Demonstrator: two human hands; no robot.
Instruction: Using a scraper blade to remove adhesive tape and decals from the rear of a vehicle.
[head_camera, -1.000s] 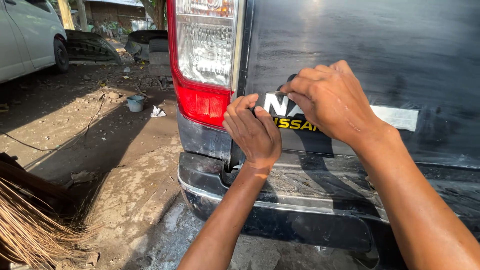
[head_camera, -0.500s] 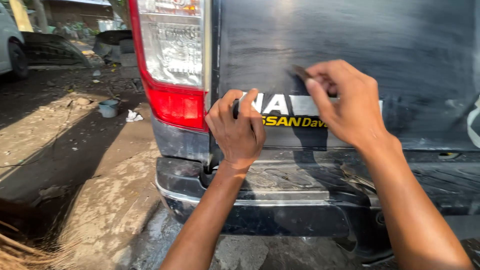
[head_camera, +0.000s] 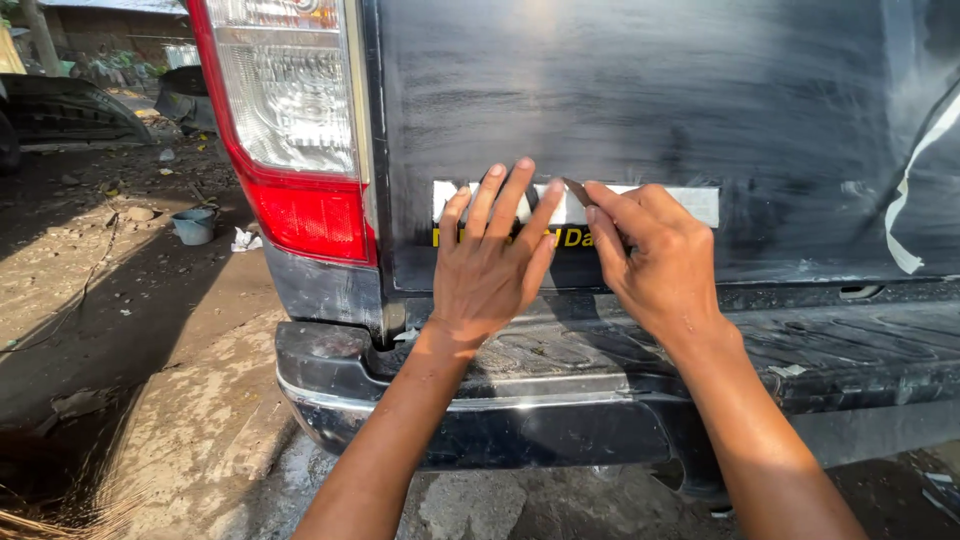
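- Two bare forearms rise from the bottom edge toward the rear of a dark vehicle, both hands working at the same strip of lettering.
- Below the wrists runs the black rear bumper (head_camera: 560, 400), scuffed and dusty, with wet ground under it.
- The left hand (head_camera: 490, 265) lies flat against the tailgate (head_camera: 640, 90), fingers (head_camera: 512, 195) straight and slightly fanned, pointing up; it grips nothing and simply presses on the panel.
- Under and just above those fingertips sits the white masking strip (head_camera: 660, 203), stuck across the panel and covering the raised letters; yellow lettering (head_camera: 575, 238) peeks out just beside the index finger.
- The right hand (head_camera: 655, 255) is curled, thumb and forefinger pinched on a thin dark blade (head_camera: 577, 190) whose tip touches the strip close beside the left index fingertip.
- Right of the right hand, the strip ends; further right a loose white tape line (head_camera: 915, 200) curves down the panel.
- Left of the left hand's little finger stands the red and clear tail lamp (head_camera: 290, 130).
- Well beyond, on the dirt yard, a small grey bucket (head_camera: 194, 225) sits by a scrap of white rubbish (head_camera: 244, 240), with a dark detached car panel (head_camera: 70, 110) behind.
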